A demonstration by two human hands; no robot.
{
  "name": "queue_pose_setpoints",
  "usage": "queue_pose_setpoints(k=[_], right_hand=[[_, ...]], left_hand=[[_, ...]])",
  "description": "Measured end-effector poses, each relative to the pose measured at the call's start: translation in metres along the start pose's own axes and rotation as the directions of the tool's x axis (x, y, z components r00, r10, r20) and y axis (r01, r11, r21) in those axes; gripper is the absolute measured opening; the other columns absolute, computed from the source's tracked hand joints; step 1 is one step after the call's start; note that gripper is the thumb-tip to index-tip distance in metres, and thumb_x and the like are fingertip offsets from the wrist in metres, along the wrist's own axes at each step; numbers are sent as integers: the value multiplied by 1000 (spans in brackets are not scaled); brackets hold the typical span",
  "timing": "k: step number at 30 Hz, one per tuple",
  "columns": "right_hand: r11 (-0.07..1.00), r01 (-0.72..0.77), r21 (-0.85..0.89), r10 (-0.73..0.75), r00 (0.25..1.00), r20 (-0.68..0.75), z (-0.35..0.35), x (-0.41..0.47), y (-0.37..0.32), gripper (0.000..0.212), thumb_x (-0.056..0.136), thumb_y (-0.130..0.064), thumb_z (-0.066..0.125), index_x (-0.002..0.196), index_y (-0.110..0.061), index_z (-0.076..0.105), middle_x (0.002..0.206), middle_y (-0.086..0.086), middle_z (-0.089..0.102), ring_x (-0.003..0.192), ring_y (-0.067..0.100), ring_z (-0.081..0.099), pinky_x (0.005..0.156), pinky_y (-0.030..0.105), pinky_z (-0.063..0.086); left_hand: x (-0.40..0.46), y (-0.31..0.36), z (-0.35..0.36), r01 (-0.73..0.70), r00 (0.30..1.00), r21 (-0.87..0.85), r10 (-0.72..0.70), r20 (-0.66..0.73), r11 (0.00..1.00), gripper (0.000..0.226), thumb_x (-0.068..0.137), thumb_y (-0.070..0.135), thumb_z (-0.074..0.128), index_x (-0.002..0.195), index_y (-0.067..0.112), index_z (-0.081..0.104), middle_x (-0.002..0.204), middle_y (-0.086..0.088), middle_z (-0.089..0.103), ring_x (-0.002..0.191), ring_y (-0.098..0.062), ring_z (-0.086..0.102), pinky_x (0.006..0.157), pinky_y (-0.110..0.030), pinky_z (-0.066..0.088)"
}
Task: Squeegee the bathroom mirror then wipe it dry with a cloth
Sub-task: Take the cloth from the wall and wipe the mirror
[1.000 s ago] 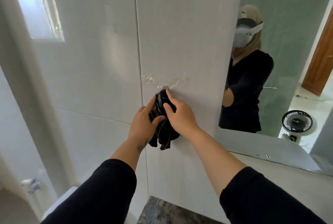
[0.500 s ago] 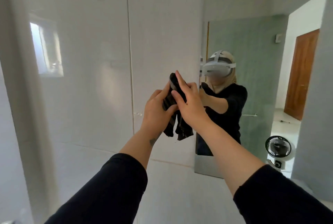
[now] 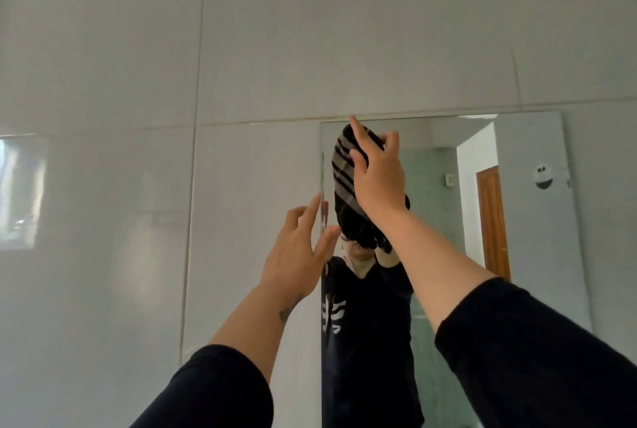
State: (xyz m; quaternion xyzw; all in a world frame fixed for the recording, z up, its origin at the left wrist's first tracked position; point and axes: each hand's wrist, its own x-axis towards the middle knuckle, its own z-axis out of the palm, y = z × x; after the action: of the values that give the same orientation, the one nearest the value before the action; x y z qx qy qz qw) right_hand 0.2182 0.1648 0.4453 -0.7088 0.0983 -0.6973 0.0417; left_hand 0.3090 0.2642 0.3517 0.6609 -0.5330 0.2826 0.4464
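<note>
Mirror (image 3: 531, 221): frameless rectangular pane mounted on the wall, its top edge just under a horizontal tile joint; reflects a person in dark clothing, a wooden door and a green wall.
Cloth (image 3: 346, 186): dark fabric with pale stripes, bunched, pressed to the glass near the mirror's upper left corner; lower end hangs loose below the palm.
Right hand (image 3: 379, 176): raised, fingers spread and curled over the cloth, pinning it against the mirror; index fingertip reaches the top edge.
Left hand (image 3: 298, 255): open and empty, fingers extended, at the mirror's left edge, just below and beside the cloth; whether it touches the glass cannot be told.
Sleeves (image 3: 537, 352): dark, pushed up to mid-forearm on both arms.
Wall (image 3: 103, 83): large glossy white tiles, with a window's glare at left.
</note>
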Motion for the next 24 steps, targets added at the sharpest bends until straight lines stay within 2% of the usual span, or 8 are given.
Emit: queue_pose_setpoints(k=[3,7,11,12,14,16,20,24], right_hand=[[997,47,-62,-50,998,-47,17,27,6,46,99,-18,45,141,-38,41,113,9,43,88,24,49,80,37,52],[971,60,-230,-68,997,-26,41,45,15,45,101,-23,41,140,-44,39,118,8,45,102,26,42,85,39,45],[900,95,-426,-150,984,-99,60,42,21,47,99,-22,42,141,-43,38,122,7,47,104,28,42,81,38,37],[877,111,-467,-178,979,-102,64,41,23,46,99,-25,42,142,-40,38,126,8,46,106,29,42,82,40,36],[842,145,-520,-220,972,-86,67,39,24,47,97,-43,39,142,-34,39,131,7,46,107,30,43,84,43,35],[803,173,-570,-245,968,-52,68,39,23,61,90,-60,38,142,-28,39,133,6,45,109,30,43,85,45,36],[753,224,-619,-255,966,40,67,46,23,58,95,-51,35,148,-27,27,142,5,35,120,30,36,90,45,33],[754,216,-621,-221,973,69,59,64,25,53,99,-47,31,148,-30,24,144,4,32,125,31,32,92,46,34]], left_hand=[[10,-10,12,-24,999,35,25,-35,999,68,88,63,21,149,37,6,150,11,18,132,-9,33,91,-21,35],[16,-25,23,-29,994,31,32,-105,999,67,88,62,18,149,37,7,152,14,11,136,-8,26,101,-25,33],[19,-42,36,-41,988,100,55,-144,994,57,95,57,19,148,42,5,154,17,8,139,-6,16,113,-38,28],[19,-45,39,-38,987,112,55,-148,993,56,96,57,20,147,42,4,154,17,8,140,-5,14,115,-39,25],[17,-50,45,-32,987,133,52,-152,991,54,97,55,20,147,43,2,155,18,6,142,-4,9,117,-41,20],[14,-51,50,-20,986,136,43,-162,990,54,98,54,20,148,42,2,156,17,4,143,-5,6,118,-42,16],[15,-43,59,9,982,195,28,-189,981,56,96,55,10,148,39,1,158,14,-3,145,-8,-3,119,-44,7],[18,-29,70,-79,976,410,154,-154,909,57,97,50,10,151,33,1,160,7,-7,146,-14,-14,116,-48,-5]])
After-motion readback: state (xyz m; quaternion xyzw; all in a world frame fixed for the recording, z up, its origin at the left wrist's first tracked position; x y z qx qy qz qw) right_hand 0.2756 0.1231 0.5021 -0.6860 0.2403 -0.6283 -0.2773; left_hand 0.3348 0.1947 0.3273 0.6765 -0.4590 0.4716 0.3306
